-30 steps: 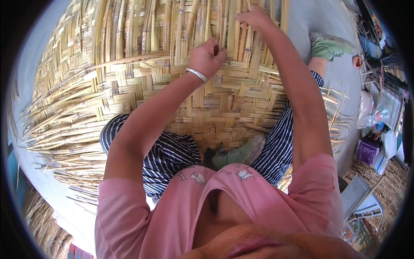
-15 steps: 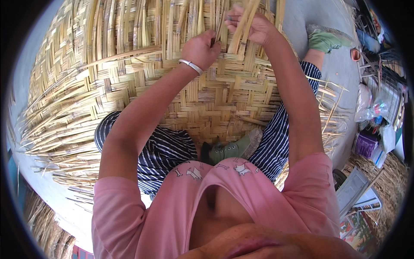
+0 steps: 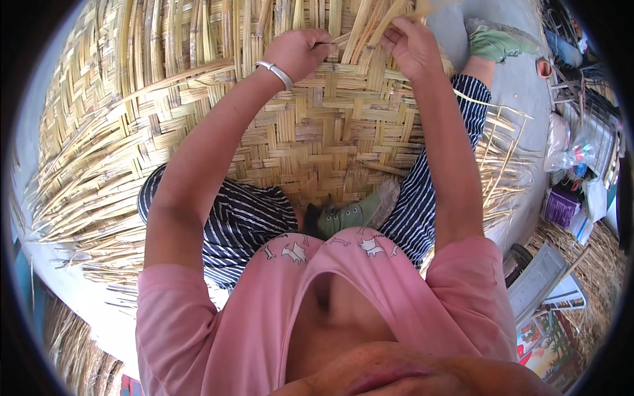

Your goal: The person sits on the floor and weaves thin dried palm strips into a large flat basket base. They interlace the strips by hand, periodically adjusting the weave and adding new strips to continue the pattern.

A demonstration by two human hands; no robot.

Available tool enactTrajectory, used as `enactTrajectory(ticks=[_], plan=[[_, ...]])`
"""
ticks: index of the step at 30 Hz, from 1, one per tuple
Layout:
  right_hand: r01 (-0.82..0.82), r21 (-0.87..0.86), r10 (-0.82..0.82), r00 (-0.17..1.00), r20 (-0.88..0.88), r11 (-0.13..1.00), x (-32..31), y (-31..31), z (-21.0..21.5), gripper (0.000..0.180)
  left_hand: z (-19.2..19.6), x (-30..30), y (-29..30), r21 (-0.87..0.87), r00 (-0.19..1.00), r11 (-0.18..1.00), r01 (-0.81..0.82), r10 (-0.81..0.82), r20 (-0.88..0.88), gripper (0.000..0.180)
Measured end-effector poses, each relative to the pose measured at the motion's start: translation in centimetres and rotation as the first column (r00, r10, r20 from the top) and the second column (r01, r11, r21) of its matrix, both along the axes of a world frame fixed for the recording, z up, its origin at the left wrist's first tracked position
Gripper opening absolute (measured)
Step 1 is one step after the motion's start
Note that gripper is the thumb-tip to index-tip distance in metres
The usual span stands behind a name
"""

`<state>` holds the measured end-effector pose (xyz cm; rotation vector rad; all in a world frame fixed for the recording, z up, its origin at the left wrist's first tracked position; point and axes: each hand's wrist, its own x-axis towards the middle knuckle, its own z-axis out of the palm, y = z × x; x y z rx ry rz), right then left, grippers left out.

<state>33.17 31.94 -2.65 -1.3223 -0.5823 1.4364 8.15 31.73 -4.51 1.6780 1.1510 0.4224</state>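
A broad woven reed mat (image 3: pixel 323 132) spreads under my legs and away to the far side. My left hand (image 3: pixel 300 56), with a silver bangle at the wrist, is closed, pinching the end of a thin reed strip at the mat's far part. Just to its right my right hand (image 3: pixel 415 49) has its fingers bent around a pale flat reed strip (image 3: pixel 385 26) that rises off the weave. Several loose upright strips stand between the two hands. A longer strip (image 3: pixel 178 82) lies crosswise over the upright ones, left of my left hand.
Unwoven reed ends fan out along the left edge (image 3: pixel 86 198) and right edge of the mat. My green shoes (image 3: pixel 350 218) rest on or beside the mat. To the right lie plastic bags (image 3: pixel 561 152), a purple package (image 3: pixel 561 204), a grey panel (image 3: pixel 538 284) and straw (image 3: pixel 594 264).
My left hand has shifted left and a little farther away. My right hand has moved slightly right, its fingers now closed by the pale strip. The raised strips lean more to the right.
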Motion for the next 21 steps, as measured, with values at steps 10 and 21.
enactTrajectory(ticks=[10, 21], plan=[[0.176, 0.17, -0.188, 0.98, 0.058, 0.97, -0.1, -4.7, 2.2, 0.014, -1.7, 0.5, 0.3, 0.531, 0.977, 0.842, 0.098, 0.019, -0.211, 0.022], [0.158, 0.026, -0.148, 0.836, 0.529, 0.987, 1.9, -9.9, 3.9, 0.034, -2.8, 0.3, 0.5, 0.481, 0.987, 0.874, 0.063, 0.017, -0.161, 0.023]])
